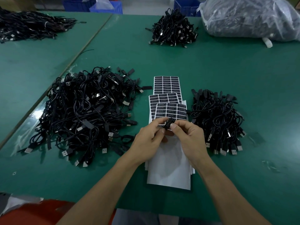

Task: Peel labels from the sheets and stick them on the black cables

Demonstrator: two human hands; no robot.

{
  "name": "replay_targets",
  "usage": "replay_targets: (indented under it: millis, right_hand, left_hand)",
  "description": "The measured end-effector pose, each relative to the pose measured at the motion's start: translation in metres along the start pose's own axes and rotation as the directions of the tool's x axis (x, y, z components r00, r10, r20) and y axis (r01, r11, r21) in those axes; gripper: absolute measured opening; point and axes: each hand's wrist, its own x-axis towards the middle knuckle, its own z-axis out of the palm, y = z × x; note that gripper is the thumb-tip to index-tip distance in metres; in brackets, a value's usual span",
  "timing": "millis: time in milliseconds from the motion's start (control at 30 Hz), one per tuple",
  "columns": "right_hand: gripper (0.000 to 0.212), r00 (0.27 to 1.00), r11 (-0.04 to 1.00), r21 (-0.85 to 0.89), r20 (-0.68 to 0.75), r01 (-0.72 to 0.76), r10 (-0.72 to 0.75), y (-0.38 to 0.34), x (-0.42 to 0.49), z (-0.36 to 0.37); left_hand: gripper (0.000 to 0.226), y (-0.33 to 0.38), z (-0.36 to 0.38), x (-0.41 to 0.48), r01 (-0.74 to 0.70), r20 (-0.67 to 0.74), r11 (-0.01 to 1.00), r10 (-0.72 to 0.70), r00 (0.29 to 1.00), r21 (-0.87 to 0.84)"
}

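Three overlapping sheets of black labels [167, 86] lie in the middle of the green table [227, 70], above blank white backing sheets [168, 169]. My left hand [149, 140] and my right hand [188, 135] meet over the nearest label sheet [172, 111]. Between their fingertips they pinch a small black piece [168, 123], a cable's inline box or a label; which one I cannot tell. A big heap of black USB cables [84, 111] lies to the left of the sheets. A smaller heap of cables [215, 119] lies to the right.
Another cable pile [173, 28] sits at the back centre and one more pile [27, 25] at the far left. A large clear plastic bag [250, 17] of dark parts fills the back right. Blue crates [186, 4] stand behind the table.
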Motion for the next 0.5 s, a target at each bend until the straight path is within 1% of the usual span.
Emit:
replay_targets:
  millis: [133, 300, 500]
  right_hand:
    - [0.017, 1.0, 0.999, -0.047, -0.014, 0.024, -0.025, 0.0008, -0.001, 0.0008]
    - [0.017, 1.0, 1.0, -0.027, -0.003, 0.006, -0.006, 0.0, -0.0012, 0.0007]
    - [0.01, 0.999, 0.998, -0.063, -0.047, -0.01, 0.007, 0.003, -0.0003, -0.0012]
  left_hand:
    - [0.044, 0.0, -0.0033, 0.001, -0.024, 0.045, 1.0, 0.023, 0.999, 0.008]
    - [0.049, -0.0018, -0.0026, 0.0029, -0.034, 0.066, 0.999, 0.033, 0.997, 0.012]
    - [0.043, 0.0009, -0.0028, 0.0036, -0.024, 0.072, 0.999, 0.022, 0.997, 0.031]
